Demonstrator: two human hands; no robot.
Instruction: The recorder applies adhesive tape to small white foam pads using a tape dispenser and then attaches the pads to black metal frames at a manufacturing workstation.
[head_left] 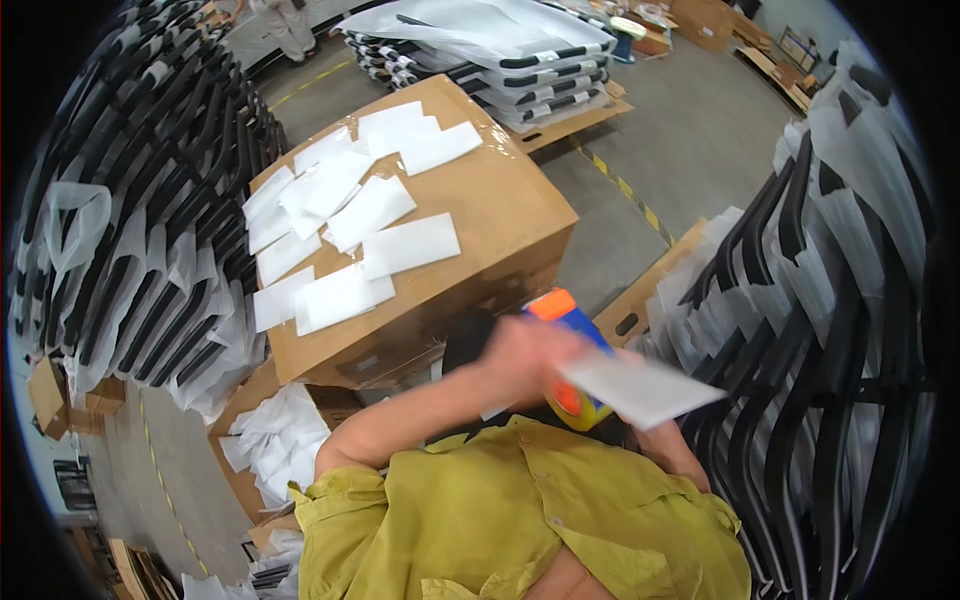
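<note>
My left hand [535,355], blurred by motion, is in front of my chest at the near end of a white rectangular sheet [645,388], its fingers closed on it. The sheet is tilted in the air and also smeared. Under and beside it shows a blue, orange and yellow tool [572,318], which looks like a tape dispenser. My right hand [632,358] is beside the tool, mostly covered by the sheet, so its fingers cannot be made out. Ahead to the left, several similar white sheets [410,245] lie loosely overlapping on top of a large brown carton [510,220].
Tall stacks of black curved frames in white wrapping stand at left [150,220] and right [800,300]. More wrapped frames [550,75] lie on a pallet behind the carton. An open box [235,470] of white sheets is at lower left. Another person [288,25] stands far off.
</note>
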